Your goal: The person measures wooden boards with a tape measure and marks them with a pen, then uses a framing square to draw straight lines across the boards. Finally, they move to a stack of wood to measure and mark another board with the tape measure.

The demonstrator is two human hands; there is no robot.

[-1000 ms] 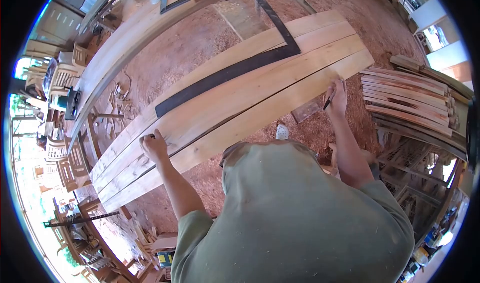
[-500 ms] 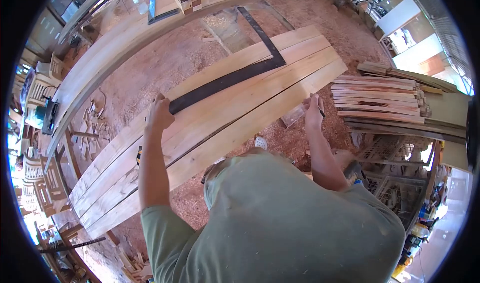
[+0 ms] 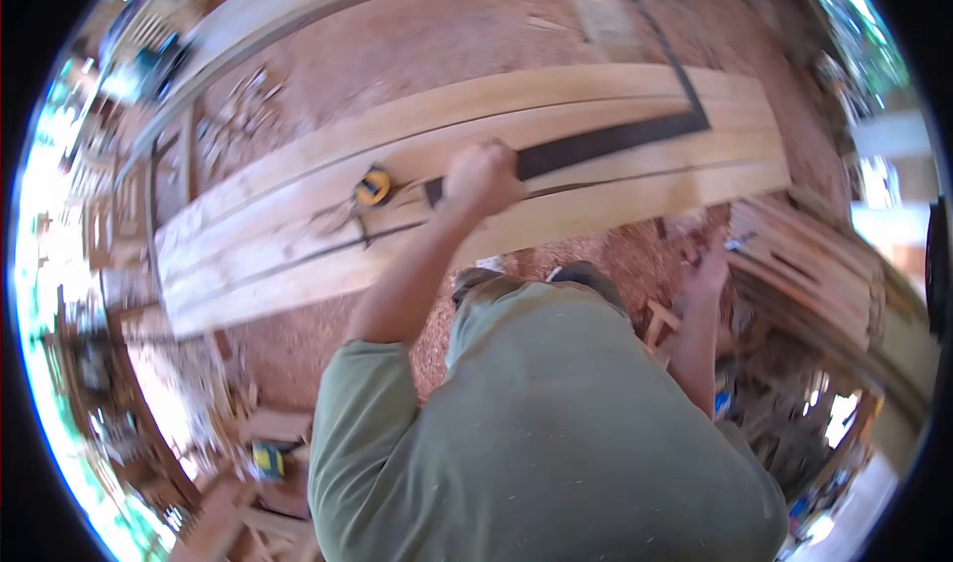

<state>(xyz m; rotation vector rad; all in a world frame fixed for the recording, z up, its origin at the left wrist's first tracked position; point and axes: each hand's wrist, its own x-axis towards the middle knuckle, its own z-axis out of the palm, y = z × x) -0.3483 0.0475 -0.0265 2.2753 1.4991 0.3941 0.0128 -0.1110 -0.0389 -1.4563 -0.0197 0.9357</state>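
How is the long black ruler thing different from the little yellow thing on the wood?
The steel square is long, flat, black and bent into an L; the tape measure is small, round and yellow. The left hand is closed over one end of the steel square, while the tape measure lies untouched just beside that hand. Both lie on the pale wooden planks.

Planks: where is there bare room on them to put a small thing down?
Bare: the planks left of the tape measure, and the near plank below the framing square. Crowded: the middle, where the left hand grips the square's end beside the tape.
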